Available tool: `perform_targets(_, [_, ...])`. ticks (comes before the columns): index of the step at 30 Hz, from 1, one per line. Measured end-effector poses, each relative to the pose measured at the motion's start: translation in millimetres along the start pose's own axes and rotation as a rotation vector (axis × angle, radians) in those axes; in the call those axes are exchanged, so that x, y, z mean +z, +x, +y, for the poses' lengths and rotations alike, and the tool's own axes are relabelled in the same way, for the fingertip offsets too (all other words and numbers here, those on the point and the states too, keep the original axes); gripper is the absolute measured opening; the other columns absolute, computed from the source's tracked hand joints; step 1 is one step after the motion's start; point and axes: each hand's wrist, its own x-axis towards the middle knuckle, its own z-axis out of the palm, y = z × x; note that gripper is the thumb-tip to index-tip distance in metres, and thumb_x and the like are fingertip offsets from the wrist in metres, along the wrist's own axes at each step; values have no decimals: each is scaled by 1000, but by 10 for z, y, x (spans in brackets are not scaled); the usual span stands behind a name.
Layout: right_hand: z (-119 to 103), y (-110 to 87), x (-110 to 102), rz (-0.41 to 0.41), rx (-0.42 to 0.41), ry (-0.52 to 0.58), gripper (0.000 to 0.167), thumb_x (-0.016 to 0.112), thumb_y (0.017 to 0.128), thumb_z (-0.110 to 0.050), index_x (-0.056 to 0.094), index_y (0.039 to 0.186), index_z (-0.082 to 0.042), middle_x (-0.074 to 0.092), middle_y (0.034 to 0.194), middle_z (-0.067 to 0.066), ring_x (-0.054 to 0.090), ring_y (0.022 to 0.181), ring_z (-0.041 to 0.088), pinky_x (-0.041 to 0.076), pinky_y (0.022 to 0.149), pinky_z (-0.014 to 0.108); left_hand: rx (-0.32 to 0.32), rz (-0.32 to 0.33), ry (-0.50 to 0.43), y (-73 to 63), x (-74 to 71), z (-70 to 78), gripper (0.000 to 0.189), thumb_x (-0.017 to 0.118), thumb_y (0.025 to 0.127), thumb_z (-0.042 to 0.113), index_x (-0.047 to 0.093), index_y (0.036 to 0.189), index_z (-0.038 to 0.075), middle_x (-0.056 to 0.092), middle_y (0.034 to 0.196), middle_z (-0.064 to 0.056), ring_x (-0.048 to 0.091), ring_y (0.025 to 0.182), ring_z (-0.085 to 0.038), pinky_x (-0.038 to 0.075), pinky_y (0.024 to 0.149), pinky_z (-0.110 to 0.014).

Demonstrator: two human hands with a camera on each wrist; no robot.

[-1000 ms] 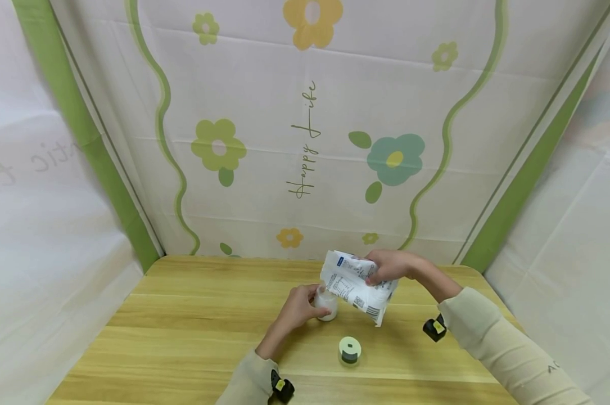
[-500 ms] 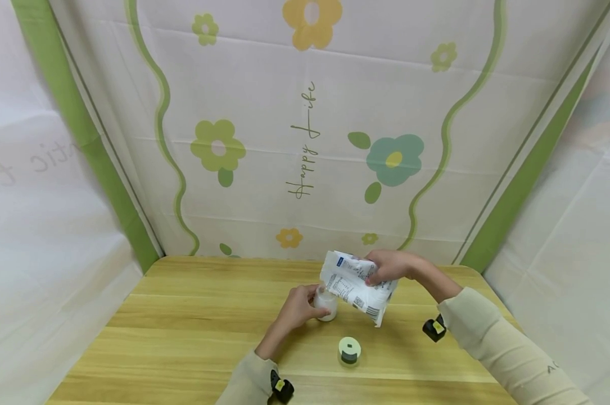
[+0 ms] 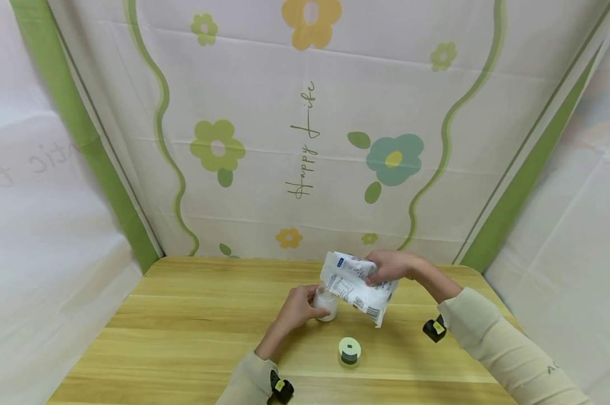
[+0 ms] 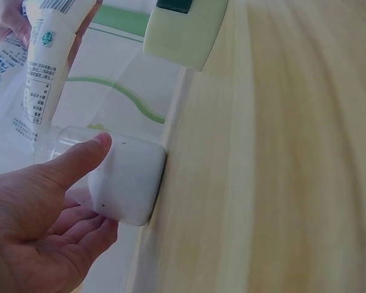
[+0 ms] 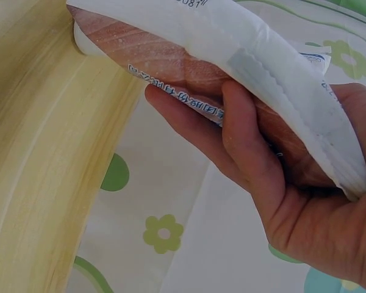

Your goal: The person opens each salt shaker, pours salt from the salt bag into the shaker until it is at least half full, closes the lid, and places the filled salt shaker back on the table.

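Slightly right of the table's middle in the head view stands a small clear jar (image 3: 327, 306) with white contents. My left hand (image 3: 297, 306) holds it from the left, thumb on one side and fingers on the other. A white printed packet (image 3: 349, 284), tilted down to the left, has its lower left end at the jar's mouth. My right hand (image 3: 391, 265) grips this packet from the upper right. The left wrist view shows white filling much of the jar (image 4: 131, 183). Pinkish pictures cover the packet's other face (image 5: 171, 58) in the right wrist view.
A pale green lid (image 3: 349, 347) with a dark grey part lies on the wooden table (image 3: 183, 326), nearer me than the jar. Behind the table hangs a white curtain (image 3: 264, 90) with printed flowers. More curtains hang at both sides.
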Motion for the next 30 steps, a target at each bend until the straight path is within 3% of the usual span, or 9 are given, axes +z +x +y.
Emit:
perform_targets(26, [-29, 23, -2, -10, 6, 4, 25, 65, 91, -3, 66, 116, 3, 71, 96, 9, 71, 78, 17, 62, 69, 32, -1, -4, 8, 1, -7, 7, 51, 87, 77, 17, 69, 122, 0, 74, 114, -14, 71, 105, -24, 60, 86, -32])
perform_targets(30, [-30, 18, -3, -29, -25, -8, 26, 64, 92, -4, 65, 116, 5, 71, 96, 9, 71, 78, 15, 62, 69, 31, -2, -3, 11, -1, -6, 0, 51, 87, 77, 17, 69, 121, 1, 74, 114, -13, 71, 104, -23, 60, 86, -32])
